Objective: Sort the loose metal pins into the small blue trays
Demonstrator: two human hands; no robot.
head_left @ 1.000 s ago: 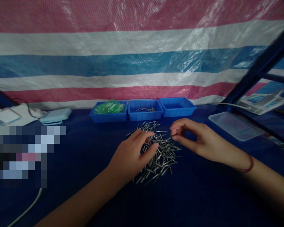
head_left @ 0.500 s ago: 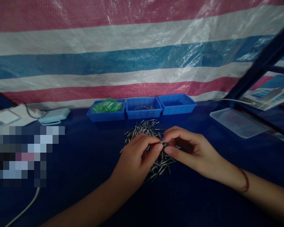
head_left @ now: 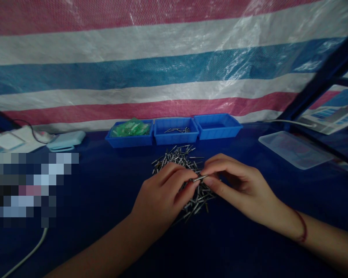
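My left hand (head_left: 159,193) pinches one end of a slim metal pin (head_left: 200,178) between thumb and forefinger. On the other end, the thumb and forefinger of my right hand (head_left: 240,185) are closed. The pin lies nearly level, with a thicker grey section showing between the fingertips. Below both hands a loose pile of similar metal pins (head_left: 195,204) spreads over the dark blue table (head_left: 220,243). My left hand covers part of that pile. The pin's exact kind is too small to make out.
Behind the pile stand three blue bins: the left bin (head_left: 129,142) holds green plastic bags, the middle bin (head_left: 176,138) a few pins, the right bin (head_left: 220,133) nothing visible. A translucent lid (head_left: 295,150) lies right; a light-blue case (head_left: 66,140) and a white cable (head_left: 31,253) left.
The pin between my fingertips has come into clearer view, now held at both ends. My hands have shifted only slightly, and the pile looks the same.
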